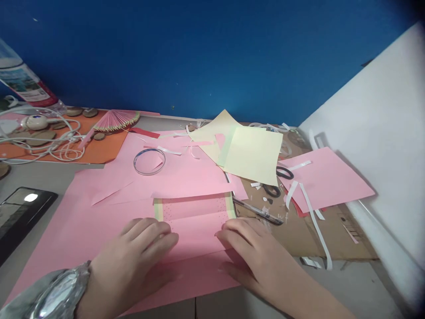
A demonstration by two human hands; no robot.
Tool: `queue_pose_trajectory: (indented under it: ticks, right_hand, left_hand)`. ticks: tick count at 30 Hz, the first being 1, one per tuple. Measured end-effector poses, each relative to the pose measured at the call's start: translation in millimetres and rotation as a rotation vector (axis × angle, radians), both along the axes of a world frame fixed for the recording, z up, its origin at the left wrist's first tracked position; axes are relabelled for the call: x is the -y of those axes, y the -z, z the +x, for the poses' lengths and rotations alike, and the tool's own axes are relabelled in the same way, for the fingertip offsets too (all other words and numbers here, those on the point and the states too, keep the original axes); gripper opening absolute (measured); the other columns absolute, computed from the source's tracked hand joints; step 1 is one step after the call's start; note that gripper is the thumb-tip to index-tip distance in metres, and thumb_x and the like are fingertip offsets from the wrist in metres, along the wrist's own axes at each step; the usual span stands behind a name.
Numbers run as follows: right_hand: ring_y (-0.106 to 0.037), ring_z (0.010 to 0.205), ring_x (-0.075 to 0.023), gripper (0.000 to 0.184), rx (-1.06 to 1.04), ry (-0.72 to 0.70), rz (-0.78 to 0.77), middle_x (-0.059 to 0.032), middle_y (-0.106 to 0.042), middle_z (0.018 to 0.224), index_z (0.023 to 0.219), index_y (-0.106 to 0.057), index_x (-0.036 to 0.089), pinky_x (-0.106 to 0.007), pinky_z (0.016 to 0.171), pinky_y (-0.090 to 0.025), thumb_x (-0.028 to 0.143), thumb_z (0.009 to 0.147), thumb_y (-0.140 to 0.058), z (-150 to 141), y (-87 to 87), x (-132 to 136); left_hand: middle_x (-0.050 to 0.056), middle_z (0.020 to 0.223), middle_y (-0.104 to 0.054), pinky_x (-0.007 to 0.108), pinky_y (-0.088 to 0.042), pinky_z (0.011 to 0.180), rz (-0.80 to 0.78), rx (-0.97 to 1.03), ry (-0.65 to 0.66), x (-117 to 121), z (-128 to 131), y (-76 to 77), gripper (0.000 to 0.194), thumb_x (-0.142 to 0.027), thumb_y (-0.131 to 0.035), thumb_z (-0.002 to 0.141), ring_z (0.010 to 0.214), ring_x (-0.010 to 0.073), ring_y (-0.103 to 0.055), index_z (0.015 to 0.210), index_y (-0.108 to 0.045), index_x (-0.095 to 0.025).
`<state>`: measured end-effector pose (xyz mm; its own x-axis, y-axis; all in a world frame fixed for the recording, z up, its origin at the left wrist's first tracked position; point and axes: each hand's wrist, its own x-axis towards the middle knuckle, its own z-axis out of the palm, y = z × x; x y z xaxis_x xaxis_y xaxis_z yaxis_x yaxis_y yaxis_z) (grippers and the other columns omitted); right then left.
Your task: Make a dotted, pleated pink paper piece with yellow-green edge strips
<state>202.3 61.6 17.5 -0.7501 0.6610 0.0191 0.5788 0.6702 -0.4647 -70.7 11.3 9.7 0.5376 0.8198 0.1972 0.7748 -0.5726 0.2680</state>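
A piece of pink paper [194, 223] with pale green side strips, rows of small dark marks near both sides and creases across it lies in front of me. My left hand [146, 248] grips its left side, fingers curled and thumb low. At its right side my right hand [247, 250] holds the edge between bent fingers and thumb. Underneath spreads a larger sheet of pink paper [83, 226]. Just right of the held paper lies a pen [259, 212], and black-handled scissors [272, 190] are partly hidden under a pale yellow sheet [254, 153].
A roll of clear tape [149, 161] rests on pink sheets. At left are a phone [26, 208], a white cable [66, 137], a bottle [28, 84] and a folded pink fan [114, 122]. Brown cardboard [299, 235] with white strips and a pink sheet [328, 181] lies right.
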Motion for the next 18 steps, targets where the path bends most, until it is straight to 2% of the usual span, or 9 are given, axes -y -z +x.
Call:
queue_pose_trajectory:
  ticks: [4, 7, 9, 11, 15, 16, 18]
  right_hand:
    - [-0.048, 0.087, -0.0199, 0.006, -0.048, 0.011, 0.003, -0.0044, -0.057, 0.096, 0.096, -0.050, 0.019, -0.036, 0.077, -0.040, 0.018, 0.090, -0.052, 3.4, 3.6, 2.6]
    - [-0.048, 0.084, -0.0183, 0.011, -0.082, -0.070, 0.008, -0.0048, -0.057, 0.096, 0.089, -0.049, 0.018, -0.033, 0.074, -0.041, 0.008, 0.090, -0.047, 5.0, 5.5, 3.9]
    - [-0.049, 0.084, -0.0181, 0.015, -0.059, -0.099, -0.018, -0.0053, -0.058, 0.098, 0.090, -0.049, 0.018, -0.032, 0.074, -0.042, 0.004, 0.088, -0.046, 4.1, 3.7, 3.3]
    - [-0.050, 0.086, -0.0186, 0.017, -0.021, -0.109, -0.047, -0.0057, -0.058, 0.099, 0.092, -0.052, 0.019, -0.033, 0.075, -0.043, 0.004, 0.086, -0.046, 2.3, 0.0, 1.8]
    - [-0.052, 0.088, -0.0181, 0.029, 0.009, -0.125, -0.042, -0.0051, -0.058, 0.098, 0.104, -0.056, 0.022, -0.032, 0.076, -0.044, 0.003, 0.086, -0.044, 0.3, -6.9, -0.2]
    - [-0.052, 0.089, -0.0179, 0.031, 0.013, -0.125, -0.036, -0.0049, -0.058, 0.098, 0.106, -0.056, 0.023, -0.032, 0.077, -0.044, 0.003, 0.086, -0.044, 0.4, -8.1, -0.1]
    - [-0.052, 0.092, -0.0180, 0.026, 0.022, -0.121, -0.049, -0.0048, -0.057, 0.101, 0.104, -0.057, 0.024, -0.032, 0.079, -0.044, 0.008, 0.086, -0.048, 1.2, -9.8, 0.6]
  left_hand:
    - [-0.001, 0.083, -0.062, 0.031, -0.041, 0.068, -0.039, 0.010, -0.043, 1.7, -2.6, 2.0, 0.008, -0.020, -0.054, 0.087, 0.073, 0.0169, -0.054, 0.095, -0.054, -0.022]
    - [0.002, 0.088, -0.061, 0.030, -0.041, 0.071, 0.001, 0.074, -0.012, 1.1, -2.5, 3.5, 0.019, -0.004, -0.043, 0.087, 0.077, 0.0162, -0.052, 0.092, -0.053, -0.020]
    - [0.003, 0.091, -0.060, 0.029, -0.042, 0.072, -0.032, 0.083, 0.033, -0.2, -1.8, 3.0, 0.024, 0.001, -0.040, 0.086, 0.080, 0.0157, -0.052, 0.090, -0.052, -0.019]
    - [0.003, 0.092, -0.060, 0.028, -0.043, 0.072, -0.089, 0.083, 0.064, -1.0, -1.1, 1.9, 0.025, 0.001, -0.040, 0.086, 0.080, 0.0157, -0.052, 0.091, -0.052, -0.020]
    - [0.004, 0.098, -0.060, 0.030, -0.043, 0.079, -0.144, 0.168, 0.043, 1.1, -0.7, -0.7, 0.040, 0.002, -0.040, 0.084, 0.088, 0.0163, -0.052, 0.118, -0.045, -0.021]
    - [0.003, 0.098, -0.060, 0.030, -0.042, 0.080, -0.177, 0.180, 0.037, 1.8, -0.5, -1.6, 0.042, 0.001, -0.040, 0.084, 0.089, 0.0164, -0.052, 0.119, -0.044, -0.021]
    - [0.002, 0.095, -0.058, 0.030, -0.041, 0.078, -0.262, 0.167, 0.057, 2.6, 0.1, -4.3, 0.034, -0.003, -0.039, 0.085, 0.087, 0.0164, -0.052, 0.109, -0.051, -0.023]
